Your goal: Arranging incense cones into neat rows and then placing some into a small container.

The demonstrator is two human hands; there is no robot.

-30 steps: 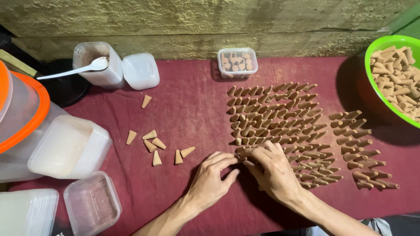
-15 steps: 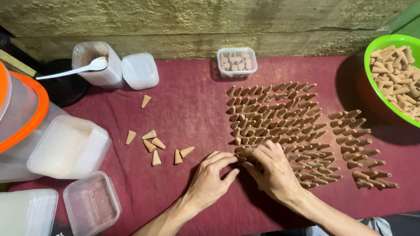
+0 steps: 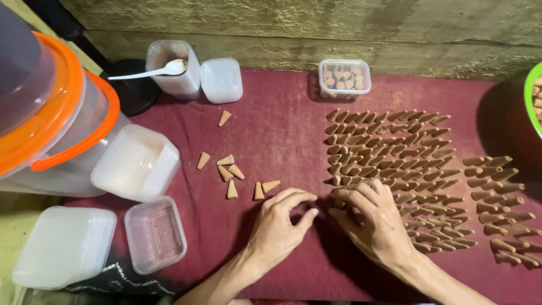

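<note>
Hands: left hand (image 3: 279, 229) and right hand (image 3: 375, 223) side by side, low on dark red cloth (image 3: 282, 135), fingertips turned toward each other.
Left fingers: curled, thumb and forefinger drawn near each other at the lower left corner of the cone block; anything pinched between them too small to tell.
Right fingers: bent down over the bottom rows, tips on or among the cones; grip hidden, cannot tell.
Cone block (image 3: 389, 164): small tan cones laid flat in tight rows, middle right of cloth, directly above and under the right hand.
Second group (image 3: 499, 209): more rowed cones, right of the block, apart from it by a bare strip.
Loose cones (image 3: 234, 178): a scattered handful left of the block, just above the left hand, not touching it.
Small tub (image 3: 344, 79): clear, holding cones, at the far edge.
Green bowl (image 3: 532, 101): at right border, mostly cut off.
Jar with white spoon (image 3: 169, 68): far left, clear lid beside.
Left side: orange-rimmed bucket (image 3: 56, 130), stacked clear tubs (image 3: 155, 234).
</note>
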